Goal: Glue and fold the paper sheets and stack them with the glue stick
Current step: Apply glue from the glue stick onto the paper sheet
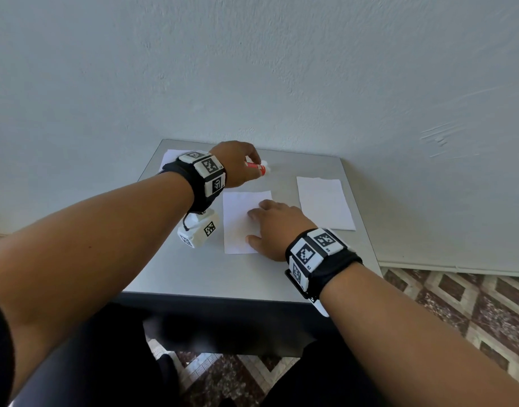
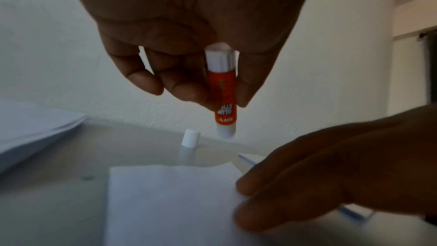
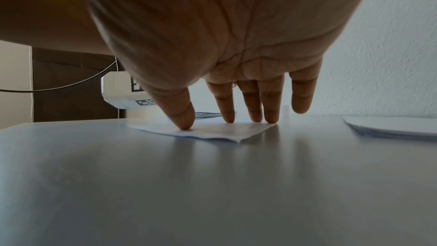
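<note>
My left hand (image 1: 237, 164) pinches a red and white glue stick (image 1: 257, 168) above the table's far middle; in the left wrist view the glue stick (image 2: 224, 93) points down, uncapped, between thumb and fingers. Its white cap (image 2: 190, 138) stands on the table behind. A white paper sheet (image 1: 240, 221) lies in the middle, and my right hand (image 1: 274, 227) presses it flat with straight fingers (image 3: 227, 108). The same sheet (image 3: 212, 131) shows under the fingertips in the right wrist view.
A stack of white sheets (image 1: 326, 202) lies at the right of the grey table (image 1: 193, 274). More paper (image 1: 171, 158) lies at the far left, partly hidden by my left wrist. A white tagged block (image 1: 198, 232) sits left of the middle sheet. A wall stands behind.
</note>
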